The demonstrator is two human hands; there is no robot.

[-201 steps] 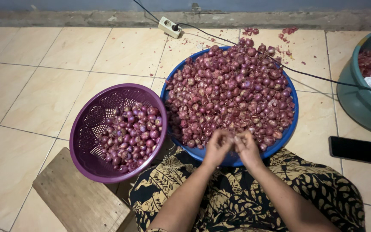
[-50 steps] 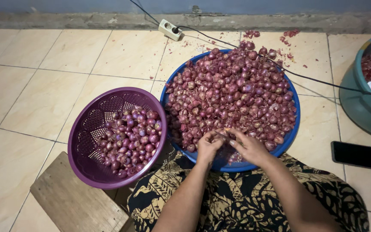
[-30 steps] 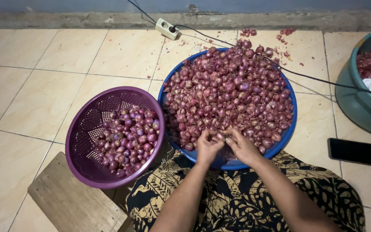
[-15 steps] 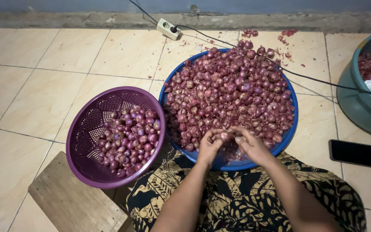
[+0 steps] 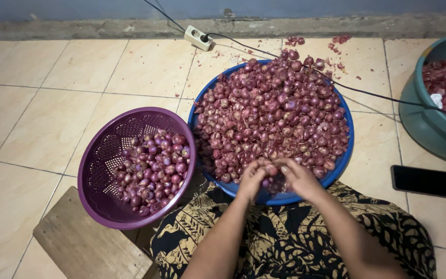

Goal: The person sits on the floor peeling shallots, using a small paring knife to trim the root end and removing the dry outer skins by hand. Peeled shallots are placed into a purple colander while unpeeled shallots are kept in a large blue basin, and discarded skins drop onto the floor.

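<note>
Both hands meet over the near rim of the blue basin (image 5: pixel 345 155), at its 6 o'clock: the left hand (image 5: pixel 251 178) and right hand (image 5: pixel 299 178) curl their fingertips together, pinching one small shallot (image 5: pixel 271 170) between them, seemingly so loose skin drops into the basin. The purple perforated basket (image 5: pixel 99 181) sits touching the basin at its 9 o'clock, within easy reach, holding glossier, seemingly peeled shallots. A dark phone (image 5: pixel 426 181) lies at 4 o'clock, a teal tub (image 5: pixel 429 124) at 2 o'clock, a white power strip (image 5: pixel 198 37) at 11 o'clock; no packages or labels show.
</note>
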